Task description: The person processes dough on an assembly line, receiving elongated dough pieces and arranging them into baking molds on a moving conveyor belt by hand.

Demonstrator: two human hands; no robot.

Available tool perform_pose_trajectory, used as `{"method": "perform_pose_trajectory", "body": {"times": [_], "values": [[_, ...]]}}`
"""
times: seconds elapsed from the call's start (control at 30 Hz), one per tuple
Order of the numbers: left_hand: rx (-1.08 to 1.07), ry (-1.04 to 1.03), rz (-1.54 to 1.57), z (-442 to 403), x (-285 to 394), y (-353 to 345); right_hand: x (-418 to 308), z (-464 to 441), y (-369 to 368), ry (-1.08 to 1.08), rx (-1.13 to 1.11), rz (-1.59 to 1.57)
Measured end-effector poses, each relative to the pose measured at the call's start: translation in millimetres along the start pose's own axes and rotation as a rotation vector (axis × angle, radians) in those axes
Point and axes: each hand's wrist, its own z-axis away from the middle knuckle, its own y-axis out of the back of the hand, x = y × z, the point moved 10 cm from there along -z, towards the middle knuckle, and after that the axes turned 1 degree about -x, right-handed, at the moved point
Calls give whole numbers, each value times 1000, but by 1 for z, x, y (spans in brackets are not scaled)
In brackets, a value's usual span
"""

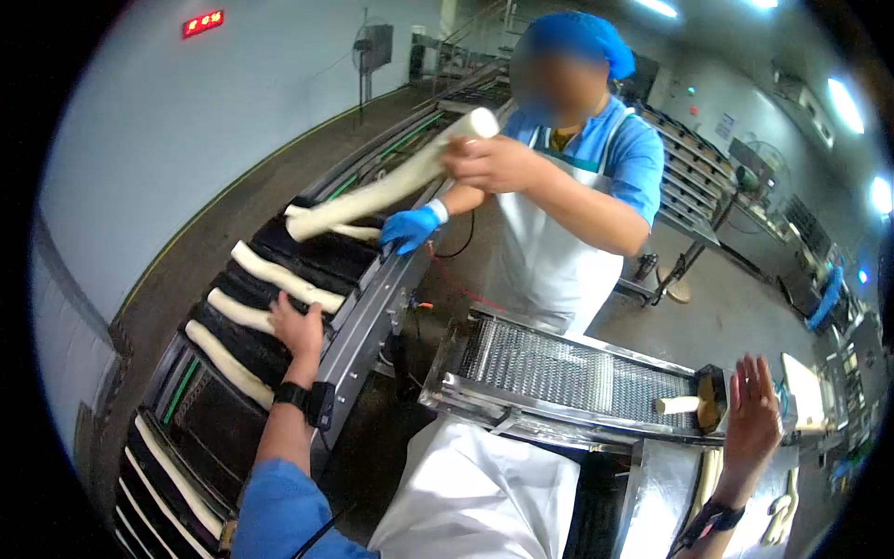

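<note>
My left hand (298,328) reaches over the black trays, fingers apart, at the near end of a pale dough roll (240,311). Whether the fingertips press on the dough is hard to see. Another dough roll (284,276) lies just beyond it, and a third roll (226,361) on the near side. Raised at the right, my right hand (754,415) is open with fingers stretched upward, holding nothing. Beside it, a short dough piece (677,405) lies at the end of a metal mesh conveyor (559,366).
Across from me, a co-worker in a white apron (559,252) holds up a long dough roll (382,191); their blue-gloved hand (410,229) is at the tray conveyor's rail (358,349). Dough strips lie on a metal table (656,494) at lower right. Racks (684,154) stand behind.
</note>
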Motion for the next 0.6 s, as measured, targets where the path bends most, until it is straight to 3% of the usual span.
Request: {"method": "perform_pose_trajectory", "body": {"times": [0.03,0.13,0.3,0.43,0.6], "values": [[-71,25,-75,5,16,-3,10,13,13,-49,89,77],[-250,-6,-236,28,57,0,44,41,50,-100,133,-139],[-436,-35,-366,32,70,-16,92,72,88,-269,310,-155],[-410,-66,-387,35,79,-20,127,88,78,-373,351,-163],[-415,-107,-389,33,83,-22,168,89,14,-566,291,-249]]}}
